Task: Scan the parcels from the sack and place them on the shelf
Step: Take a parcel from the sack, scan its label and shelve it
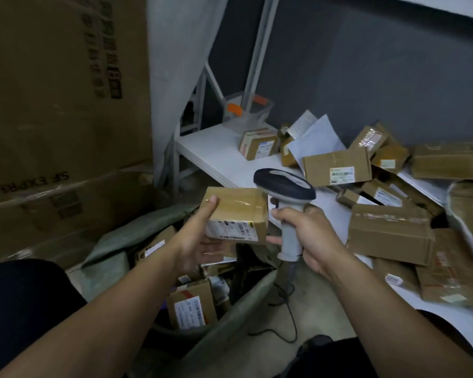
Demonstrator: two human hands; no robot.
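In the left grip (195,242), a parcel (238,211).

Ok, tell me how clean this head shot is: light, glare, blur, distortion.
Head view: dim, flat light, darkest at the lower corners; wide-angle distortion bows the shelf edge and the big cartons at left; glare streaks the top of the parcel held by the left hand, its label print too soft to read; the scanner gripped by the right hand is fairly sharp.

Left grip (200,238): forearm extended, thumb atop, fingers beneath, holding parcel (236,211). Right grip (310,236): forearm extended, fingers wrapped round barcode scanner (284,184) handle.
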